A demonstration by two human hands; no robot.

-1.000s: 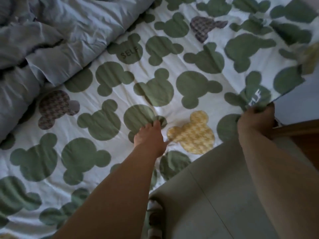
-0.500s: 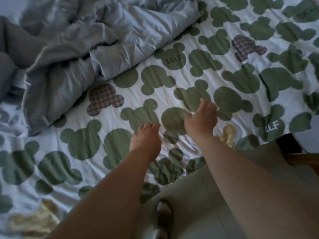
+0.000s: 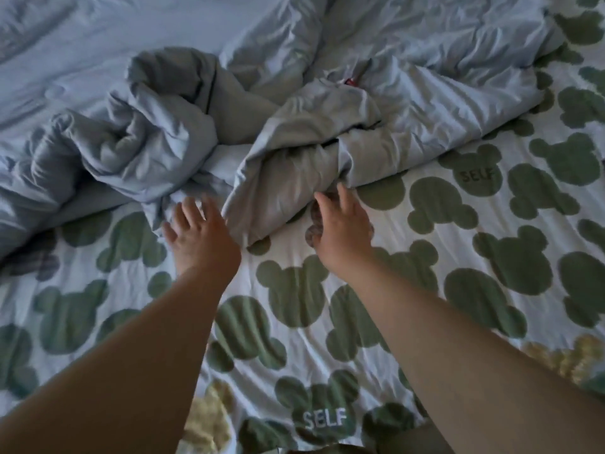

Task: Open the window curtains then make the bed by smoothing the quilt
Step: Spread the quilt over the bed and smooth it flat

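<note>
A crumpled grey-blue quilt [image 3: 294, 139] lies bunched across the far half of the bed. Under it and toward me spreads a white sheet [image 3: 376, 283] printed with green bear-head shapes. My left hand [image 3: 199, 234] reaches forward with fingers spread, its fingertips at the quilt's near edge on the left of a folded corner. My right hand [image 3: 343, 224] reaches to the same folded corner from the right, fingers straight and slightly parted, tips touching the fold. Neither hand holds anything.
A small red tag [image 3: 349, 81] shows in the quilt's folds at the middle. Plain pale-blue bedding [image 3: 82, 44] lies flat at the far left. The bed's near edge [image 3: 327, 448] runs along the bottom of the view.
Both hands left the sheet near the bed's edge and moved forward to the bunched quilt. My right hand let go of the sheet edge it gripped a second ago. The view tilted up the bed.
</note>
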